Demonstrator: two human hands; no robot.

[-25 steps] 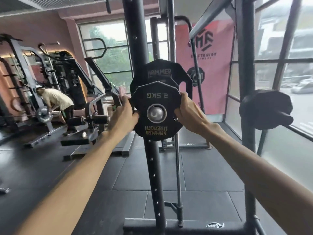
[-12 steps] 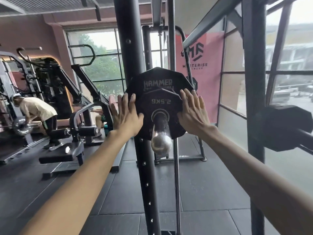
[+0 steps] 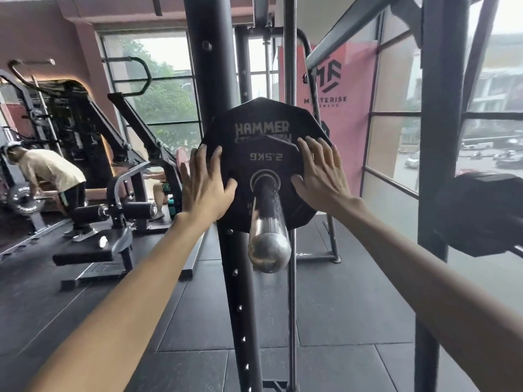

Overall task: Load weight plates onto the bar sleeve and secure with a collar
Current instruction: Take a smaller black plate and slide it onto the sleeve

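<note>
A small black 2.5 kg plate sits on the chrome bar sleeve, flat against a larger black plate marked HAMMER behind it. The sleeve's rounded end sticks out toward me. My left hand presses with straight fingers on the left side of the plates. My right hand presses flat on the right side, fingers spread. No collar is in view.
A black rack upright stands just behind the sleeve. Another loaded bar end juts in at the right by a second upright. A bench machine and a bending person are at the left. Windows lie beyond.
The small plate has slid from the sleeve's tip back against the larger plate. Both hands went from gripping its edges to pressing flat with straight fingers.
</note>
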